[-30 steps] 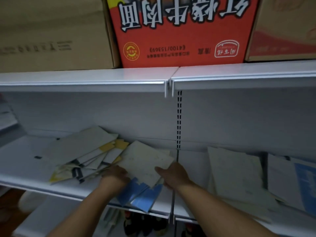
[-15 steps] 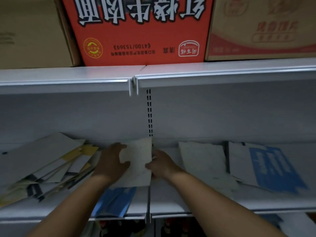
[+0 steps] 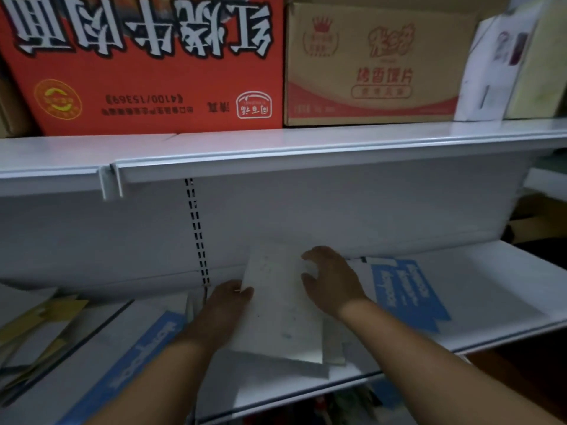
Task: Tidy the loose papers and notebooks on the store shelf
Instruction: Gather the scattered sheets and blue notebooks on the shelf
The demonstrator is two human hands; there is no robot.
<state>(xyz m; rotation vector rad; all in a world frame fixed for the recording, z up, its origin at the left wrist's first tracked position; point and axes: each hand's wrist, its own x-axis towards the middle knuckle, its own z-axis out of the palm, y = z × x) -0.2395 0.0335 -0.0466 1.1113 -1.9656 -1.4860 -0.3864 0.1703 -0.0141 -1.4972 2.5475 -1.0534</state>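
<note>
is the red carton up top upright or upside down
Upside down: on the red carton, the white lettering and printed number read inverted.

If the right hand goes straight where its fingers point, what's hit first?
Probably the shelf's white back panel; the right hand points back-left past the white sheet, nothing else between. Depth unclear.
</note>
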